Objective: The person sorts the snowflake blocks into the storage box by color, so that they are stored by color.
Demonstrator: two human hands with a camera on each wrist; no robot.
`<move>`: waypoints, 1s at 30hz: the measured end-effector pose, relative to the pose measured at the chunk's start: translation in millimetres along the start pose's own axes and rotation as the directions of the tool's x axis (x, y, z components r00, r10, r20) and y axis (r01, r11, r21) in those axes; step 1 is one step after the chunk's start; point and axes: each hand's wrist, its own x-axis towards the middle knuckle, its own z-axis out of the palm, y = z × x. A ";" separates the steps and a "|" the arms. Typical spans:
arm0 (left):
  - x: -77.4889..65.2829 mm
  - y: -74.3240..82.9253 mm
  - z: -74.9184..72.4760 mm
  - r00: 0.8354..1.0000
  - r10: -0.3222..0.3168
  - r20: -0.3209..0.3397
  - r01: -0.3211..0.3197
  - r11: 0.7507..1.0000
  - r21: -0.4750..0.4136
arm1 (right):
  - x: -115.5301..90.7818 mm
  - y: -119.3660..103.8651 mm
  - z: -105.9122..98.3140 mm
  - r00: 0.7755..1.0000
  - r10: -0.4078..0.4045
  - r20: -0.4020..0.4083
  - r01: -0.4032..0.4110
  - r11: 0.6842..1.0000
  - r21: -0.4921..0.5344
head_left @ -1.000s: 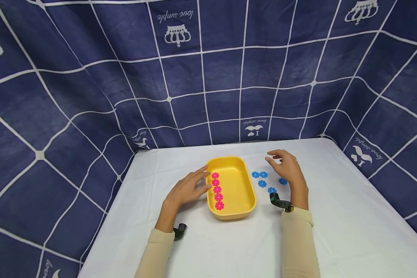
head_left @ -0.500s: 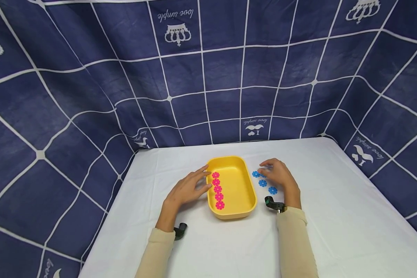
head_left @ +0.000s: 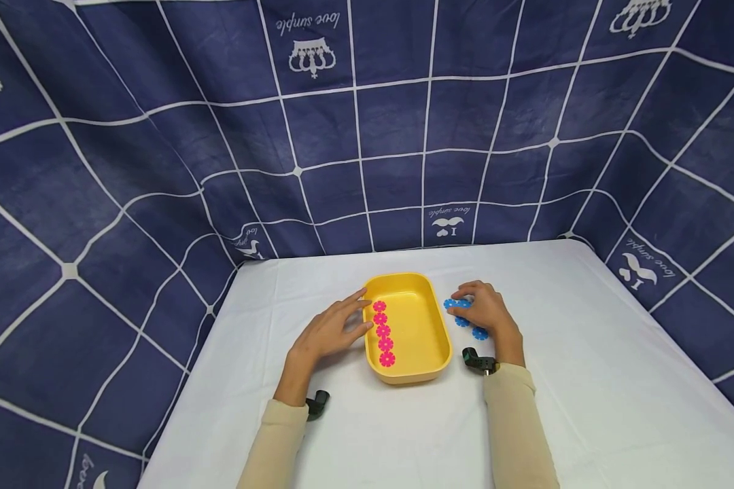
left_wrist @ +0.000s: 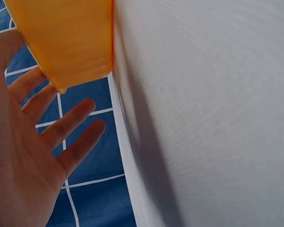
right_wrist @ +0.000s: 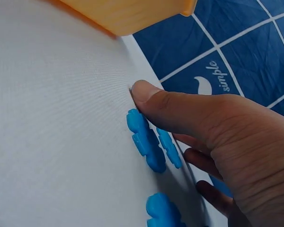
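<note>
In the head view my left hand [head_left: 333, 331] rests at the left rim of a yellow tray [head_left: 438, 319], its fingers spread and fairly straight. Several pink snowflake discs [head_left: 383, 331] form a column along the tray's left inside. My right hand [head_left: 486, 311] is low over the table right of the tray. Its thumb and index finger lie on either side of a blue snowflake disc [head_left: 450, 303]; whether they pinch it I cannot tell. In the right wrist view the thumb tip [right_wrist: 144, 90] is beside the blue discs [right_wrist: 146, 142], and what lies behind it is hidden.
More blue snowflake discs [head_left: 480, 333] lie flat below the right hand. A white cloth covers the table [head_left: 391, 435]. Dark blue cloth [head_left: 391, 129] with white grid lines hangs behind and at both sides. Each wrist carries a black camera [head_left: 478, 360].
My right hand has come left and down from above the table onto the blue discs, and its thumb and index finger are now at the leftmost ones. The left hand has stayed still.
</note>
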 end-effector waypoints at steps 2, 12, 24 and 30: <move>-0.3 0.1 -0.2 1.000 -0.003 0.001 0.003 1.000 -0.001 | 0.1 0.0 0.6 1.000 -0.004 -0.005 0.004 1.000 -0.004; -1.0 -0.5 0.3 1.000 -0.010 -0.002 0.010 1.000 -0.001 | 2.5 -0.9 3.9 0.999 -0.044 -0.025 0.044 0.999 -0.025; -1.7 2.2 -1.5 1.000 -0.009 0.005 0.009 1.000 -0.013 | -0.4 -2.6 -1.3 0.999 -0.044 -0.028 0.044 0.999 -0.003; -1.8 1.5 -1.1 1.000 -0.018 0.014 0.018 1.000 -0.004 | -1.3 -7.3 -10.0 0.997 -0.060 -0.049 0.061 0.998 0.016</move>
